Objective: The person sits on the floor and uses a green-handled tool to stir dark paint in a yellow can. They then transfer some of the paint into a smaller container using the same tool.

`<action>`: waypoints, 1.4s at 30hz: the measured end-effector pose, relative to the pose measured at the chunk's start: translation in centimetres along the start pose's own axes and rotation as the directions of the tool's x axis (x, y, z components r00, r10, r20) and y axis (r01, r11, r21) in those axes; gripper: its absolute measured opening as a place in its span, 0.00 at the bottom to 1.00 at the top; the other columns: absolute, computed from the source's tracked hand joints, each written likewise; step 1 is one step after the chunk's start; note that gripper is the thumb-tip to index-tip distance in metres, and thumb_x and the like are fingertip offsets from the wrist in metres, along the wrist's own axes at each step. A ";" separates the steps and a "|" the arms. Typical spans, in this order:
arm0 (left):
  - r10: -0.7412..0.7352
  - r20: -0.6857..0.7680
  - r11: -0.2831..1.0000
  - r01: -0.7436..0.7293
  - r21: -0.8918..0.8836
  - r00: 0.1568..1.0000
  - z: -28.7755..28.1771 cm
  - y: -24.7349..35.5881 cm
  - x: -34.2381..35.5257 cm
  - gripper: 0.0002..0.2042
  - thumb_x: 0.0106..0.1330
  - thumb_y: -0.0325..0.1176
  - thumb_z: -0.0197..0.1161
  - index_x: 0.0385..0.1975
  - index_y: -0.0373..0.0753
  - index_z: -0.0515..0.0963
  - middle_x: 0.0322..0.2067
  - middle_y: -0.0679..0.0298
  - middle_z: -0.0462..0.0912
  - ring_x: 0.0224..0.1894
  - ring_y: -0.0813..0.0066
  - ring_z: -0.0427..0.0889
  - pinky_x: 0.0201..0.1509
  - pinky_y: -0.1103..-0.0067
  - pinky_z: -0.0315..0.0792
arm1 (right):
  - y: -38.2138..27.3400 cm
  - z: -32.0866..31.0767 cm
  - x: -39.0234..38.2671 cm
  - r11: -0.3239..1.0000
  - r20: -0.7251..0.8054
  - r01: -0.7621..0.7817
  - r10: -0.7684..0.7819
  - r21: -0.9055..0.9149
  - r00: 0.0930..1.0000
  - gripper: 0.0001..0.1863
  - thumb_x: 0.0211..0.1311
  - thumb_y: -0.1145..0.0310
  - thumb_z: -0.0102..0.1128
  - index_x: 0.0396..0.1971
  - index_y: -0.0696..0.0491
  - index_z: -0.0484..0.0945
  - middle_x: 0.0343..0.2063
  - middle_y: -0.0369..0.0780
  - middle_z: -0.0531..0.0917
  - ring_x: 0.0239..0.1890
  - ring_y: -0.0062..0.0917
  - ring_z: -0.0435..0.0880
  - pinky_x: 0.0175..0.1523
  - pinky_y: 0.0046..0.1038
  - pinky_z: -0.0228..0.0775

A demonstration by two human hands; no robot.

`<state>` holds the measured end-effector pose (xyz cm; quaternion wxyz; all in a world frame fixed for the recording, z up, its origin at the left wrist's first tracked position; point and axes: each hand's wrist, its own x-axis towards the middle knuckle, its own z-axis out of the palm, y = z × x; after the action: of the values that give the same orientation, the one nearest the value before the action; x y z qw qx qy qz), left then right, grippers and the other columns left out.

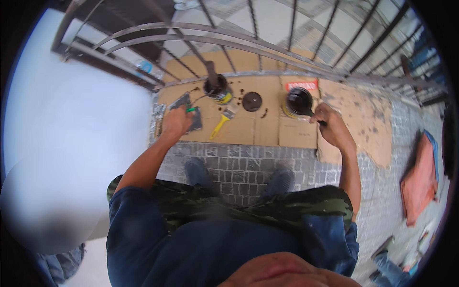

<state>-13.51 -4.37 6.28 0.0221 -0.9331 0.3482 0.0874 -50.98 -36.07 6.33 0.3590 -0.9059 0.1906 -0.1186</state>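
Observation:
My right hand [333,125] is closed around the dark handle of a tool [321,122], probably a paintbrush; its far end meets the rim of an open can of dark paint [300,99]. My left hand [176,120] is closed over a dark flat sheet [195,123] on the cardboard. A small green piece [191,109] pokes out by its fingers; what it belongs to is hidden. Between the hands lie a yellow-handled paintbrush [220,126] and a round dark lid [252,101]. A second paint can [221,95], with a dark stick-like thing over it, stands near the railing.
Flattened cardboard [260,129], spotted with dark paint, covers the paving [229,165]. A metal railing [229,33] crosses the far side. At the left rises a white wall [81,105]. An orange-red cloth or sack [417,184] lies at right; another person's legs [389,263] show lower right.

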 end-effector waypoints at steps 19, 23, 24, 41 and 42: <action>0.012 -0.082 0.998 -0.017 -0.060 0.997 0.4 0.9 -0.3 0.18 0.70 0.48 0.58 0.39 0.35 0.78 0.30 0.42 0.84 0.37 0.38 0.84 0.42 0.52 0.75 | 1.7 -0.6 -0.5 0.946 -0.149 -0.112 0.163 0.304 0.975 0.12 0.54 0.88 0.59 0.36 0.58 0.83 0.39 0.40 0.80 0.45 0.30 0.81 0.51 0.27 0.72; -0.003 -0.067 0.994 -0.004 -0.105 0.998 0.2 0.6 -0.5 0.21 0.71 0.51 0.59 0.37 0.34 0.78 0.28 0.41 0.83 0.36 0.36 0.83 0.42 0.51 0.74 | 3.0 0.7 -0.1 0.916 -0.170 -0.241 0.305 0.320 0.937 0.10 0.56 0.84 0.62 0.38 0.58 0.82 0.38 0.38 0.80 0.42 0.25 0.80 0.49 0.25 0.71; -0.005 -0.059 0.994 -0.001 -0.105 0.998 0.3 0.4 -0.6 0.21 0.71 0.51 0.59 0.37 0.34 0.78 0.28 0.41 0.83 0.37 0.36 0.83 0.42 0.52 0.74 | 3.5 0.9 -0.3 0.904 -0.167 -0.215 0.293 0.370 0.941 0.10 0.55 0.83 0.63 0.38 0.58 0.82 0.38 0.38 0.80 0.41 0.25 0.80 0.49 0.25 0.71; 0.061 0.015 0.979 -0.057 -0.198 0.998 3.0 0.0 -1.2 0.21 0.70 0.49 0.56 0.41 0.34 0.79 0.31 0.41 0.84 0.38 0.39 0.84 0.45 0.52 0.76 | 4.3 1.1 0.2 0.902 -0.288 -0.236 0.349 0.361 0.892 0.10 0.41 0.87 0.54 0.25 0.59 0.76 0.30 0.35 0.75 0.33 0.20 0.75 0.37 0.23 0.67; 0.066 0.006 0.978 -0.063 -0.199 0.998 2.9 0.1 -1.2 0.20 0.70 0.48 0.56 0.41 0.34 0.78 0.31 0.41 0.84 0.38 0.39 0.84 0.46 0.53 0.76 | 4.1 1.0 0.3 0.924 -0.308 -0.170 0.282 0.344 0.909 0.11 0.41 0.88 0.53 0.26 0.60 0.77 0.30 0.37 0.75 0.34 0.24 0.75 0.39 0.24 0.67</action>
<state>-14.89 -3.40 3.68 -0.0718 -0.9182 0.3677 0.1285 -51.45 -38.34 2.80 0.4678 -0.7739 0.3355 -0.2639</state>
